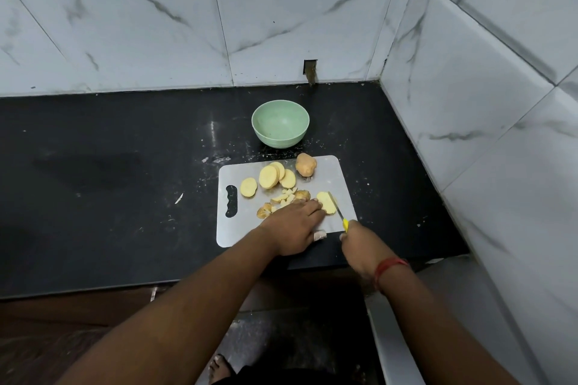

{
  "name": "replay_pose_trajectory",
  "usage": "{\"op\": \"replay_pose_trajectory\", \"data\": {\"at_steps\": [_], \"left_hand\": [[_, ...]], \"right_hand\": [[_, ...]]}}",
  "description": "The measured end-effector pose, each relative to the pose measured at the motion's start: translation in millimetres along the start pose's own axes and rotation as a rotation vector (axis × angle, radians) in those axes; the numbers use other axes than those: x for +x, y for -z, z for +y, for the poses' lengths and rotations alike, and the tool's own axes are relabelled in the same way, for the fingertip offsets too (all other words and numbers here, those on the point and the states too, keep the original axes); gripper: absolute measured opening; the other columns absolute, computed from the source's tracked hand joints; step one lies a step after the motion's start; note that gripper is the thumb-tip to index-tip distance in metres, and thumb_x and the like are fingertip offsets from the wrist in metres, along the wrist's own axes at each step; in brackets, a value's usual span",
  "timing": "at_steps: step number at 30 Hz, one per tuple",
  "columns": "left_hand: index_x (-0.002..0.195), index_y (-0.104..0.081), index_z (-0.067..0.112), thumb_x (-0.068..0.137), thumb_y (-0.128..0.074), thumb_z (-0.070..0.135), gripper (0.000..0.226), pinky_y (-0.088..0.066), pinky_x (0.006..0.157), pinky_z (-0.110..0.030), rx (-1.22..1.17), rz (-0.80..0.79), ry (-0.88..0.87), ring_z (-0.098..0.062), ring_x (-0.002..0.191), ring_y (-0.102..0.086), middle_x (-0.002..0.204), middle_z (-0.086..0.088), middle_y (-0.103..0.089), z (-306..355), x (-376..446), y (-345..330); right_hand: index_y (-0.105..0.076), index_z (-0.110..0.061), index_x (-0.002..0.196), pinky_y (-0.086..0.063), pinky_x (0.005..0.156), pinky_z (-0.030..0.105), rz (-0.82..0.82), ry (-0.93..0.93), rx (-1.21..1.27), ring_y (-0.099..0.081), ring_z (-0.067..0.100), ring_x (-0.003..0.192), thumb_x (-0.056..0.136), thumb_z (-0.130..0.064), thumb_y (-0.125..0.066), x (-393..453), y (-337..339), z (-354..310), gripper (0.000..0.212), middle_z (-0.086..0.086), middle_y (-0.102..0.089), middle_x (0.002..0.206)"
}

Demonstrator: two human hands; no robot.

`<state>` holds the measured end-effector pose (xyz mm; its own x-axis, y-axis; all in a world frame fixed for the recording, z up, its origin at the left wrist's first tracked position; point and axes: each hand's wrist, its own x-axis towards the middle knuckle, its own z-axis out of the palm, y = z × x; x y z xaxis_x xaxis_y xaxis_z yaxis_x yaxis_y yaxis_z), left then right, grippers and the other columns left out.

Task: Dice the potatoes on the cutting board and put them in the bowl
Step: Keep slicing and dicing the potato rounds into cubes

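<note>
The potato slice [326,202] being cut lies flat at the near right of the cutting board [331,172], its long axis running away from the person. It is steadied from its left by the fingertips of the left hand [294,223], which are laid straight against it. The knife [336,208] is set along the slice's right side, blade pointing away, its yellow handle held in the right hand's [359,247] closed grip. The green bowl [280,123] stands on the table beyond the board, with nothing seen inside.
</note>
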<state>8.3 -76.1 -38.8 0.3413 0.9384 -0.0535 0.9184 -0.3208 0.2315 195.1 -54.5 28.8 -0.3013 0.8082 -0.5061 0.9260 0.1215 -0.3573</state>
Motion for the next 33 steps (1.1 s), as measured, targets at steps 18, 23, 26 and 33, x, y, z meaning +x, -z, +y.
{"op": "replay_pose_trajectory", "data": {"at_steps": [18, 23, 26, 33], "left_hand": [[0.142, -0.057, 0.011, 0.104, -0.029, 0.045, 0.058, -0.025, 0.123, -0.048, 0.128, 0.181, -0.059, -0.03, 0.132, -0.048, 0.141, -0.009, -0.056, -7.9, -3.6, -20.0], [0.142, -0.057, 0.013, 0.105, -0.03, 0.044, 0.055, -0.023, 0.123, -0.048, 0.137, 0.208, -0.05, -0.029, 0.132, -0.048, 0.141, -0.007, -0.057, -8.3, -4.0, -24.0], [0.143, -0.056, 0.013, 0.106, -0.03, 0.043, 0.054, -0.023, 0.124, -0.049, 0.135, 0.223, -0.052, -0.028, 0.133, -0.047, 0.142, -0.007, -0.057, -8.5, -5.1, -27.6], [0.145, -0.054, 0.012, 0.106, -0.034, 0.042, 0.052, -0.026, 0.122, -0.052, 0.144, 0.244, -0.069, -0.028, 0.134, -0.047, 0.142, -0.008, -0.056, -11.2, -7.2, -31.7]], "right_hand": [[-0.048, -0.004, 0.121, -0.045, 0.079, 0.035, -0.112, -0.031, -0.02, -0.059, 0.035, 0.104, 0.099, -0.015, -0.04, 9.8, -17.1, -0.6, 0.026, 0.018, -0.059, 0.113], [-0.037, -0.014, 0.1, -0.034, 0.055, 0.022, -0.14, -0.028, -0.063, -0.059, 0.021, 0.083, 0.101, -0.016, -0.042, -5.7, -28.2, 17.4, 0.006, 0.001, -0.05, 0.082], [-0.038, -0.014, 0.097, -0.036, 0.063, 0.024, -0.132, 0.008, -0.046, -0.059, 0.019, 0.088, 0.101, -0.015, -0.041, -15.1, -26.0, 26.1, 0.005, 0.001, -0.052, 0.086], [-0.045, -0.009, 0.103, -0.037, 0.062, 0.026, -0.044, 0.052, 0.027, -0.055, 0.015, 0.078, 0.103, -0.022, -0.04, -10.9, -6.7, 14.9, 0.013, 0.007, -0.058, 0.094]]}}
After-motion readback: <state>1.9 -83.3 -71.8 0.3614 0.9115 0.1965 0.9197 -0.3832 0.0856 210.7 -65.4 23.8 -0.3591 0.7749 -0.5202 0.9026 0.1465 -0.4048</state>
